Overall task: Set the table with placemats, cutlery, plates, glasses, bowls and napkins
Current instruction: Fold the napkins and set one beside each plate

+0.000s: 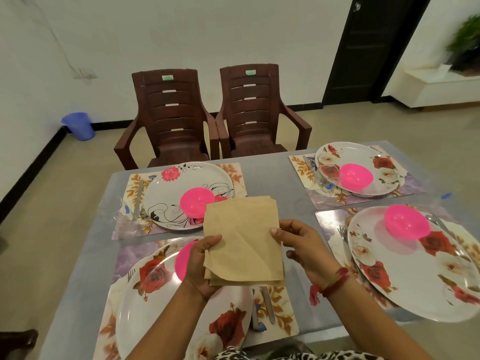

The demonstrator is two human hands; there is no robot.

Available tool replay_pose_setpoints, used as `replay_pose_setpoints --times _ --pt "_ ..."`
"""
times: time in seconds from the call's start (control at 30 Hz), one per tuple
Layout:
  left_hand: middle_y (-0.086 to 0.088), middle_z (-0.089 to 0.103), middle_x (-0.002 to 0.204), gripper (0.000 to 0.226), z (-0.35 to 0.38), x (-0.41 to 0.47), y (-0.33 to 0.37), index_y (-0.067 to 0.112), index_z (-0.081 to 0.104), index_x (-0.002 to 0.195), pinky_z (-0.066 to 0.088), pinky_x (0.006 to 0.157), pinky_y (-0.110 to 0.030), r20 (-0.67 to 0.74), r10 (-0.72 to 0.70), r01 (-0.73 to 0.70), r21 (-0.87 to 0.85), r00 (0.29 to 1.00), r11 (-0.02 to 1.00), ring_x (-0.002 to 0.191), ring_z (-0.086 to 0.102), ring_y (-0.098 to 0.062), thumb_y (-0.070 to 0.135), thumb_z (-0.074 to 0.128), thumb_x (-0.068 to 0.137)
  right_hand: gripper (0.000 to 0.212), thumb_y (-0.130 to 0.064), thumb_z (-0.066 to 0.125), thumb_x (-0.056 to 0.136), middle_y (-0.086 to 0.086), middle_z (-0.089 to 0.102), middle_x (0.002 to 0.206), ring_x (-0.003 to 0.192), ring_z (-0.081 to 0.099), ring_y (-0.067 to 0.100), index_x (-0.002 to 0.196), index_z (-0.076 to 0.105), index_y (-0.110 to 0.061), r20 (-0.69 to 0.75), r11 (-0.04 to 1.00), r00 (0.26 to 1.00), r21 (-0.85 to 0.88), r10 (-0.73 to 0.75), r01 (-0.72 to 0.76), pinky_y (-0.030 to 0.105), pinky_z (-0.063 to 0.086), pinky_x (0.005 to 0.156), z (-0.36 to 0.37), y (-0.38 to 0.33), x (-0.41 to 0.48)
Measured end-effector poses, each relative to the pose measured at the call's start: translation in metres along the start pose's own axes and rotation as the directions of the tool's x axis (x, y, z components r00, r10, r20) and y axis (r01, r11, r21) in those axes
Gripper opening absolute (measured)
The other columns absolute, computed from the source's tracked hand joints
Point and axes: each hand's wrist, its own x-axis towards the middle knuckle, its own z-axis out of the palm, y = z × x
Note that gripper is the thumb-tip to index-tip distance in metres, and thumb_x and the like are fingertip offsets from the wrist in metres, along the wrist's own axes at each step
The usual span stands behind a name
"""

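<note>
I hold a stack of brown paper napkins (242, 237) above the middle of the table. My left hand (201, 266) grips its lower left edge and my right hand (304, 248) pinches its right edge. Several floral placemats (235, 175) lie on the grey table (270, 175), each with a flowered plate (181, 188) and a pink bowl (196, 202) on it. A knife (268, 304) lies right of the near left plate (161, 302). A fork (344, 235) lies left of the near right plate (415, 271). Clear glasses (328, 175) are faint on the far right plate (361, 154).
Two brown plastic chairs (171, 120) stand at the table's far side. A blue bin (79, 124) sits by the wall on the left. A dark door (368, 48) and a white shelf with a plant (465, 40) are at the right.
</note>
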Motion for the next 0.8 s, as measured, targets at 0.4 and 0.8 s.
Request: replay_pose_setpoints --times 0.4,0.8 --pt "-0.020 0.071 0.089 0.095 -0.005 -0.008 -0.003 0.002 0.058 0.110 0.057 0.059 -0.046 0.007 0.023 -0.023 0.015 1.000 1.000 0.075 0.070 -0.037 0.010 0.091 0.021 0.016 -0.014 0.075 0.077 -0.002 0.064 0.075 0.070 0.060 0.014 0.075 0.061 -0.023 -0.181 0.863 0.894 -0.395 -0.410 0.315 0.026 0.051 0.065 0.017 0.003 0.016" --pt "-0.022 0.068 0.102 0.085 -0.007 -0.003 -0.010 0.001 0.063 0.113 0.056 0.069 -0.050 0.028 0.032 -0.032 -0.019 0.999 0.999 0.086 0.069 -0.038 0.015 0.091 0.034 0.021 -0.029 0.056 0.088 0.003 0.071 0.086 0.078 0.063 0.010 0.103 0.061 -0.015 0.201 0.138 0.349 -0.658 -0.915 0.741 0.017 0.051 0.073 0.030 0.017 -0.011"
